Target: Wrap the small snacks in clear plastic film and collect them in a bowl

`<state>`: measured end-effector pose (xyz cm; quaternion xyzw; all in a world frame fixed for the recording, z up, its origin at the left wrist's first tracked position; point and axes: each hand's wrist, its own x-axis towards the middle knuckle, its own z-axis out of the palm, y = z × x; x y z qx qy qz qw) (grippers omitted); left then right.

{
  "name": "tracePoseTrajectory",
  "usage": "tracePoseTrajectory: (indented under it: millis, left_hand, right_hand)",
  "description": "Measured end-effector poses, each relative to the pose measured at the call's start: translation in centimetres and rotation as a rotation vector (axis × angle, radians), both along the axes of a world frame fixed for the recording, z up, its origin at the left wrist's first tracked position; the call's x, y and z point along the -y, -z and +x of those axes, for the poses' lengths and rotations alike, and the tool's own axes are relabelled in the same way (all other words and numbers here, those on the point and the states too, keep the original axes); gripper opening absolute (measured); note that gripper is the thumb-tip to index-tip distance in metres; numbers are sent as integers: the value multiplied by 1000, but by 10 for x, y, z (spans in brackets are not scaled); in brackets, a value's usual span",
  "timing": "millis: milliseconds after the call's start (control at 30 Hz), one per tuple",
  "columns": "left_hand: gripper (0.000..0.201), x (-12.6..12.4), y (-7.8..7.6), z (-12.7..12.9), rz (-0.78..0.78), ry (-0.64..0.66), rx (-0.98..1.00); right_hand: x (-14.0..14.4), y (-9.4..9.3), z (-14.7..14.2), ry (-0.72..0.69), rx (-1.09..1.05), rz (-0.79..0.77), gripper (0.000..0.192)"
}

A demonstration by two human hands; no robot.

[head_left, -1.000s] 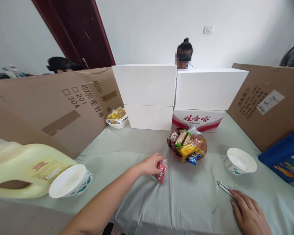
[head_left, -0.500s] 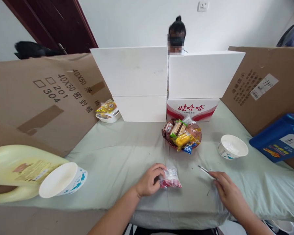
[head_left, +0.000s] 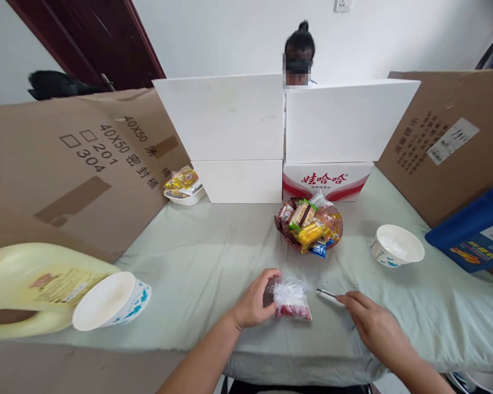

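Note:
My left hand (head_left: 252, 300) grips the left end of a small clear packet with red contents (head_left: 291, 299), which lies on the pale green cloth near the table's front edge. My right hand (head_left: 372, 323) rests just right of the packet, its fingers on a thin metal tool (head_left: 327, 295) that points toward the packet. A dark bowl heaped with wrapped snacks (head_left: 310, 227) stands a little beyond both hands.
A white paper bowl (head_left: 396, 245) sits at right, another paper bowl (head_left: 110, 301) and a yellow jug (head_left: 28, 287) at left. A small dish of snacks (head_left: 184, 186) lies by the white boxes (head_left: 230, 137). Cardboard panels (head_left: 66, 164) wall both sides; a blue container (head_left: 472, 232) at right. A person sits behind the boxes.
My left hand drew the red packet back from the snack bowl to the front edge. My right hand slid the metal tool leftward toward the packet. The camera view shifted down.

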<state>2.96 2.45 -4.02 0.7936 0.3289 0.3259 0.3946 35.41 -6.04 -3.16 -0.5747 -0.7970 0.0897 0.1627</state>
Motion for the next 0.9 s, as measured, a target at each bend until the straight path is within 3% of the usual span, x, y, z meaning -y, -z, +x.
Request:
tracePoseTrajectory:
  millis: [100, 200, 267, 367, 500, 567, 667, 800, 900]
  left_hand:
    - [64, -2, -2, 0, -22, -2, -19]
    - [41, -4, -3, 2, 41, -4, -31]
    - [26, -5, -2, 4, 104, -20, 15]
    - [13, -4, -2, 5, 116, -18, 131]
    - [15, -1, -3, 4, -36, 19, 233]
    - [21, -1, -3, 2, -127, 1, 266]
    - [37, -1, -2, -4, -243, -13, 310]
    - [55, -2, 0, -11, -264, -13, 352]
    - [55, -4, -1, -10, -198, -11, 258]
  right_hand:
    - [7, 17, 36, 139, 39, 124, 31]
    - [7, 19, 31, 218, 14, 249, 29]
    - [1, 12, 4, 191, -77, 256, 26]
    - [-13, -3, -54, 43, -218, 177, 32]
    - [-33, -11, -115, -152, -283, 135, 64]
    - [-38, -10, -124, -179, -289, 127, 51]
    - [-39, -5, -107, -116, -311, 169, 25]
    - [-23, -3, -50, 78, -336, 256, 18]
    - [-5, -7, -17, 211, -311, 280, 16]
